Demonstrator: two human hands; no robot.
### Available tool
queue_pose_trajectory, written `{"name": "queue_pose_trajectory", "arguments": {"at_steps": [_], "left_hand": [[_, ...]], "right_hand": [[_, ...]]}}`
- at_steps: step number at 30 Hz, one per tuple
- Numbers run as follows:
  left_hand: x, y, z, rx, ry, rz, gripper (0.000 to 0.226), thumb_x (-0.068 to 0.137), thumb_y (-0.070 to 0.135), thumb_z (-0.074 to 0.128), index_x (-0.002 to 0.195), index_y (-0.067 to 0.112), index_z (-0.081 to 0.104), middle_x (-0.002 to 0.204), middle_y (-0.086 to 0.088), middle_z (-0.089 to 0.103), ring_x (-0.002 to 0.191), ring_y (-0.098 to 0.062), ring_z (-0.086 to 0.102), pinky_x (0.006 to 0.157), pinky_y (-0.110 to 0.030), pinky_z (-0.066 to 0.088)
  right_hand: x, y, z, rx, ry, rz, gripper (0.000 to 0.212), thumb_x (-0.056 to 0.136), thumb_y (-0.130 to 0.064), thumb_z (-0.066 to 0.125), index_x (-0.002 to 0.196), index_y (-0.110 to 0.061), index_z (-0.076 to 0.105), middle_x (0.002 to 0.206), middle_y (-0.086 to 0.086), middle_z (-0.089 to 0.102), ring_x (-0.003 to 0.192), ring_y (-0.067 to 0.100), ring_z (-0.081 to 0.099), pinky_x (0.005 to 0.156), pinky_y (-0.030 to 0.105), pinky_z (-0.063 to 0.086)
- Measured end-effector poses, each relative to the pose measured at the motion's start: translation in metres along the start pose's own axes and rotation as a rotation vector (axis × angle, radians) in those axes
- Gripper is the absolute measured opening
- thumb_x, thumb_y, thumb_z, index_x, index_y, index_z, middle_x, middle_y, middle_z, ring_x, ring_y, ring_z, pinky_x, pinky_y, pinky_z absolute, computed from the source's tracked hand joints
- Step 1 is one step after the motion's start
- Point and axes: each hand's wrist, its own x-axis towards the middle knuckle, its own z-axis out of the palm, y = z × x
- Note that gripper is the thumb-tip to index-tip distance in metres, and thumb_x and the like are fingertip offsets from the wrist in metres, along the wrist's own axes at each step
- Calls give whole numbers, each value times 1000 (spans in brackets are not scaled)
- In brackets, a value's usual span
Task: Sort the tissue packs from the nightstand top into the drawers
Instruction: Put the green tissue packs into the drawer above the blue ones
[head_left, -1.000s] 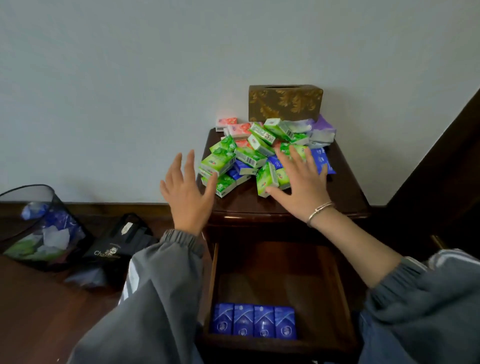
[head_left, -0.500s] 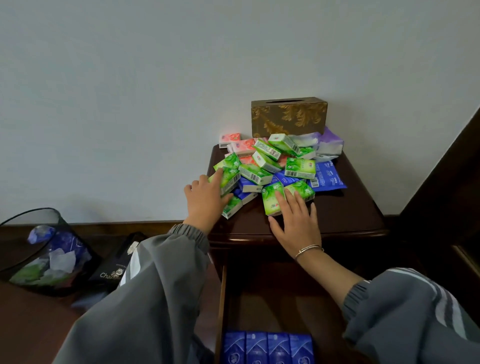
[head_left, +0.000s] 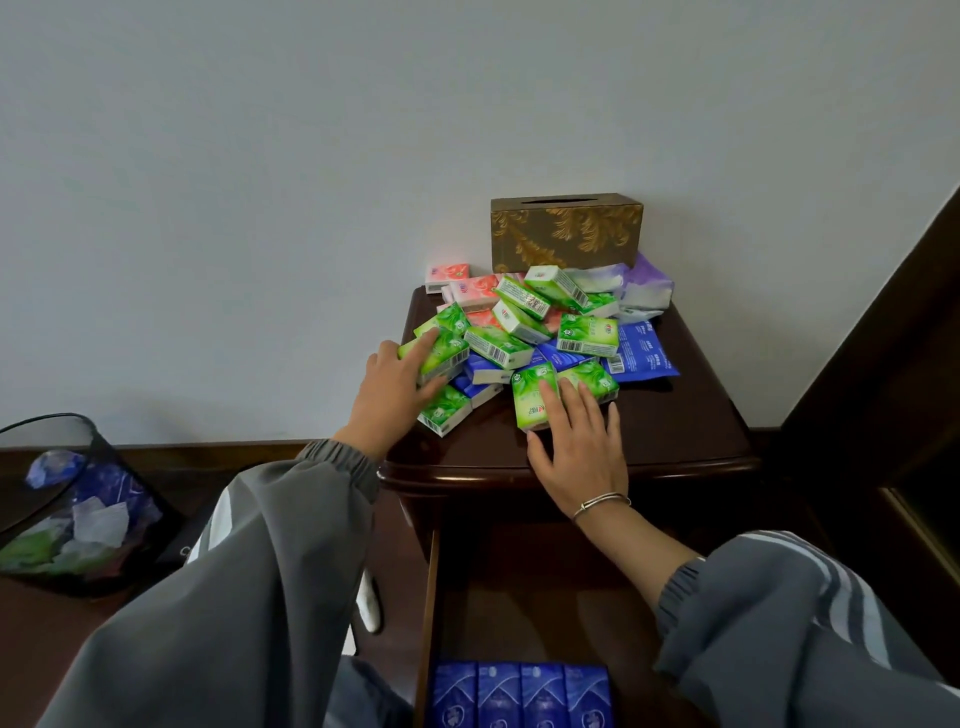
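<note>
A heap of small tissue packs, green (head_left: 588, 335), pink (head_left: 474, 289), blue (head_left: 641, 353) and purple (head_left: 647, 291), covers the back of the dark nightstand top (head_left: 675, 426). At the heap's left edge my left hand (head_left: 392, 387) pinches a green pack (head_left: 441, 358), index finger on top and thumb at its front side. Straight fingers of my right hand (head_left: 576, 449) rest on two green packs (head_left: 530, 402) at the heap's front. Below, the top drawer (head_left: 431, 597) stands open with a row of blue packs (head_left: 519, 693) at its near end.
A gold-patterned tissue box (head_left: 566, 231) stands against the wall behind the heap. A black mesh waste bin (head_left: 62, 509) holding wrappers sits on the floor to the left. Dark wooden furniture (head_left: 883, 364) rises at the right.
Both hands came down from above the heap onto it. My left hand closed round a green pack at the left edge; my right hand slid back to the front green packs.
</note>
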Motion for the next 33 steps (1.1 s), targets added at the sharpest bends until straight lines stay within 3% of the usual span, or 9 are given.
{"name": "queue_pose_trajectory", "arguments": {"at_steps": [4,8,11,14,19,22,27,30,33], "left_hand": [[-8,0,-5,-37,167,-13,62,93,44,54,149,33,30,112,-16,46,101,-34,47,84,-40,45],[-26,4,-15,-356,398,-129,61,94,47,52,148,38,27,110,-7,43,100,-21,50,92,-35,44],[-49,14,-13,-505,512,-134,62,94,41,54,148,40,23,110,0,39,91,4,44,88,-15,40],[-74,27,3,-508,554,-61,64,94,35,56,149,36,23,111,1,39,99,0,39,89,1,28],[-92,33,28,-527,580,-186,66,92,30,60,150,25,28,120,-15,42,109,-23,48,96,-29,39],[-92,27,33,-576,633,-250,66,91,29,60,149,23,28,121,-17,41,106,-16,45,94,-28,40],[-80,19,37,-644,686,-312,66,92,25,61,149,18,29,121,-20,42,107,-14,45,98,-24,37],[-75,20,43,-656,678,-306,65,92,24,62,149,17,31,120,-18,43,108,-11,44,98,-16,33],[-73,20,49,-644,669,-311,64,92,25,62,149,18,31,118,-15,43,108,-19,47,98,-22,34]], "right_hand": [[0,1,-1,-11,-6,-3,68,88,-50,38,149,-27,17,155,7,26,144,28,19,112,56,19],[-1,0,-7,85,40,-30,68,90,-52,38,149,-27,17,155,5,24,145,26,17,113,55,12],[-5,3,-18,320,149,-5,59,90,-49,39,143,-23,33,149,3,36,141,22,26,113,55,10],[-2,19,-30,371,311,31,44,90,-38,43,125,-14,55,132,6,53,127,25,45,108,59,28],[36,41,-52,192,244,37,25,87,-20,57,109,-12,68,116,7,63,111,30,55,97,46,37],[61,31,-62,157,155,-107,21,87,-20,59,103,-14,70,106,3,68,103,28,57,90,41,41],[82,-32,-54,-4,63,-414,26,83,-38,60,100,-19,69,98,-1,68,98,25,57,84,37,36],[86,-61,-42,-188,-60,-435,35,84,-40,58,112,-19,59,112,0,61,110,25,49,90,39,32],[89,-70,-33,-274,-95,-365,39,84,-35,61,118,-17,53,118,3,58,114,26,45,92,39,31]]}}
